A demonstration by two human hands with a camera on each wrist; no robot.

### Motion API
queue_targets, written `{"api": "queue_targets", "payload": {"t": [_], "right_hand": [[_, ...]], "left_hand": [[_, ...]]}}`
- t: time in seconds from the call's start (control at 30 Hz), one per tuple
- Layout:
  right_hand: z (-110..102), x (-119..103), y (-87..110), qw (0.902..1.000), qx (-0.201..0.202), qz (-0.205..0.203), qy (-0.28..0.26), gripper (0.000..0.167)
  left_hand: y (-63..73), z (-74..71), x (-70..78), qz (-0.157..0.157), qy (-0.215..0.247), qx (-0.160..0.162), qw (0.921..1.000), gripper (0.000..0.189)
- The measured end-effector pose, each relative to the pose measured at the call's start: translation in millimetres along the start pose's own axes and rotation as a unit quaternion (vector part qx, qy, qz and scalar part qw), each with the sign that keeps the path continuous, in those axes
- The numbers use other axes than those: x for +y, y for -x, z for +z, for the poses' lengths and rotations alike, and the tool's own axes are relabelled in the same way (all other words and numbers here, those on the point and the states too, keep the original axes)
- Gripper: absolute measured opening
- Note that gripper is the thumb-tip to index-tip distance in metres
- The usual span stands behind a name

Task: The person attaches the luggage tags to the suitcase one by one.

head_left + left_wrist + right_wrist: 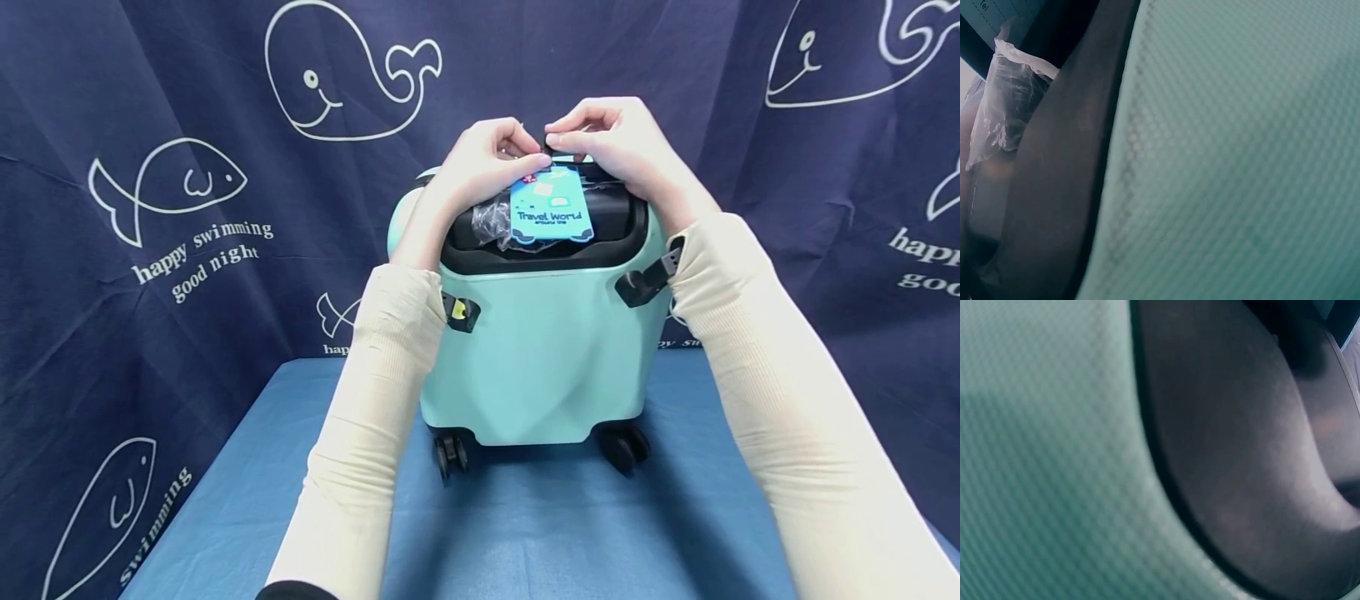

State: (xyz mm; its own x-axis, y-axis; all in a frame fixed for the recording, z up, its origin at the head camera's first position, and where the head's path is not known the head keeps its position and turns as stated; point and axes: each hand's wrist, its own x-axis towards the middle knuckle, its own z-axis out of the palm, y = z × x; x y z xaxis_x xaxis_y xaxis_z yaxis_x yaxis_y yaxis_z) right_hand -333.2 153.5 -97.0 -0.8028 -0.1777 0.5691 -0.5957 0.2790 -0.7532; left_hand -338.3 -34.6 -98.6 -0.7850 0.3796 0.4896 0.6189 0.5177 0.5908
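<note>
A mint-green suitcase (pixel 540 358) stands upright on its black wheels, with a black recessed panel at its top. A light-blue luggage tag (pixel 551 208) printed "Travel World" hangs over that panel. My left hand (pixel 487 162) pinches the tag at its top edge, thumb in front. From the other side my right hand (pixel 622 146) pinches the short black strap (pixel 551 143) above the tag between thumb and forefinger. Crumpled clear plastic wrap (pixel 1010 100) lies behind the tag on the left. Both wrist views mostly show the suitcase's textured shell (pixel 1041 450), with the fingers largely out of sight.
The suitcase rests on a blue cloth-covered table (pixel 495 533). A dark blue curtain (pixel 495 50) with white whale and fish drawings hangs behind and at the sides. Black wheels (pixel 622 450) show under the case.
</note>
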Motion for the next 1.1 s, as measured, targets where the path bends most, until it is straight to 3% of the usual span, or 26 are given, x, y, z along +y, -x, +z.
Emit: {"api": "queue_targets", "payload": {"t": [0.27, 0.4, 0.63, 0.73, 0.9, 1.1], "right_hand": [[0.5, -1.1, -0.1, 0.9999, 0.011, 0.000, 0.008, 0.009], [0.3, -2.7, -0.1, 0.9994, 0.015, 0.026, 0.017, 0.012], [-0.5, -6.0, 0.6, 0.9910, -0.013, 0.079, 0.107, 0.023], [-0.6, -5.5, 1.5, 0.9929, -0.019, 0.059, 0.101, 0.022], [1.1, -3.7, 1.2, 0.9989, -0.026, 0.009, 0.038, 0.013], [2.6, -1.1, -0.4, 0.9993, -0.033, -0.008, 0.013, 0.012]], "left_hand": [[1.2, -0.1, -0.1, 0.009, -0.013, 0.007, 0.9999, 0.020], [1.4, 0.5, -0.1, 0.009, -0.012, 0.009, 0.9999, 0.020], [0.9, 0.8, 0.4, 0.002, -0.009, 0.013, 0.9999, 0.020], [0.8, 1.0, 0.9, -0.001, -0.003, 0.013, 0.9999, 0.020], [1.5, 1.1, 0.7, 0.008, -0.009, 0.020, 0.9997, 0.019], [1.2, 1.3, 0.7, 0.009, -0.006, 0.018, 0.9998, 0.020]]}}
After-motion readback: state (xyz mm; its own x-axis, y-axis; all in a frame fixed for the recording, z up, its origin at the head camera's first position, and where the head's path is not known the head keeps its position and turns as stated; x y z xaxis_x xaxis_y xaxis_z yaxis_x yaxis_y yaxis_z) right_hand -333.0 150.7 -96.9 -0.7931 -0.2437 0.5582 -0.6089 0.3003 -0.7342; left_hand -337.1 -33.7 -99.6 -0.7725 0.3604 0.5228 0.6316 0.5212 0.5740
